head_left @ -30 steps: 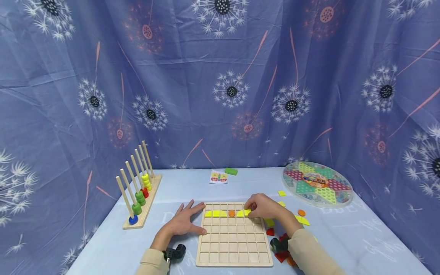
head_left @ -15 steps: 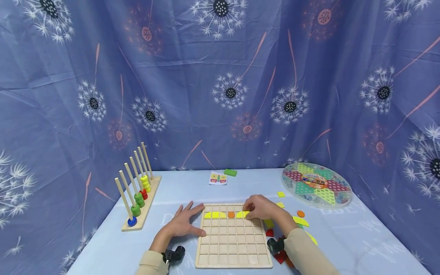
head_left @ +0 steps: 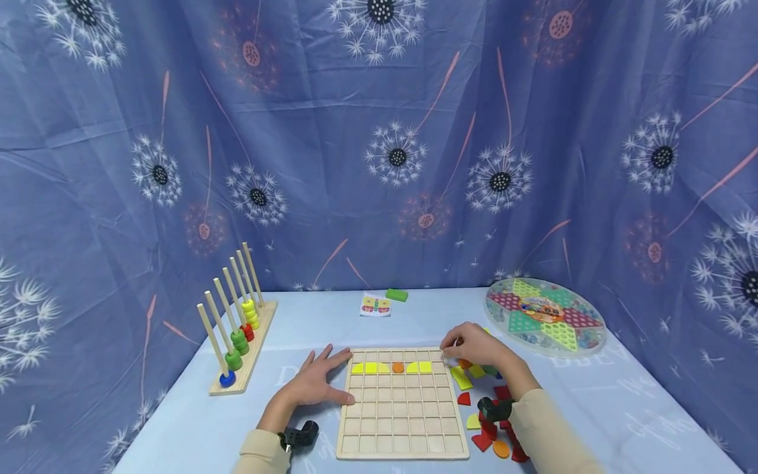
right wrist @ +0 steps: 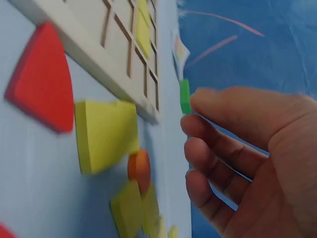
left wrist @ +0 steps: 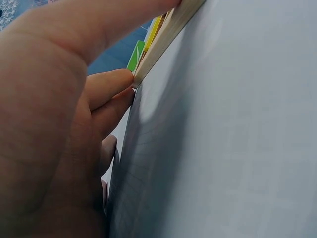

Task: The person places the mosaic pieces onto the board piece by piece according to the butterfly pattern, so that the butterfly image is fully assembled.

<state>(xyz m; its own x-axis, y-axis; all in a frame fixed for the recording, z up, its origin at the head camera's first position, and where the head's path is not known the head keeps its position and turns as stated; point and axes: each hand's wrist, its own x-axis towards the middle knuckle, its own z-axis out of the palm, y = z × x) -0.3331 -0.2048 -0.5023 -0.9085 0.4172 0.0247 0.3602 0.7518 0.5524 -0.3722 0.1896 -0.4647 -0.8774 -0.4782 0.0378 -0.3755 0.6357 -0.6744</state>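
The grid board point(head_left: 401, 409) lay on the worktop point(head_left: 326, 319), about midway between its left and right edges, and the person's left hand point(head_left: 314, 383) was steadying it, fingers spread, with the thumb touching the board's left edge and a fingertip at its far left corner. The right hand point(head_left: 474, 345) was just off the board's far right corner, over some loose pieces, its fingers loosely bent and, as far as I could see, holding nothing. By my reckoning the job was at an early stage. In the second row from the board's far edge sat a left yellow group point(head_left: 371, 368) of three pieces, an orange disc point(head_left: 398, 367), and a right yellow group point(head_left: 419, 367) of only two; the cell at the right end had no piece. Nor had the far row or any row nearer the person. Beside the board's right edge plenty waited unplaced: a thick yellow piece point(head_left: 461, 378), a red piece point(head_left: 464, 399), a second orange disc point(head_left: 501, 449) and more red. A picture card point(head_left: 376, 305) with a coloured design lay toward the worktop's far edge, near a green block point(head_left: 397, 295).
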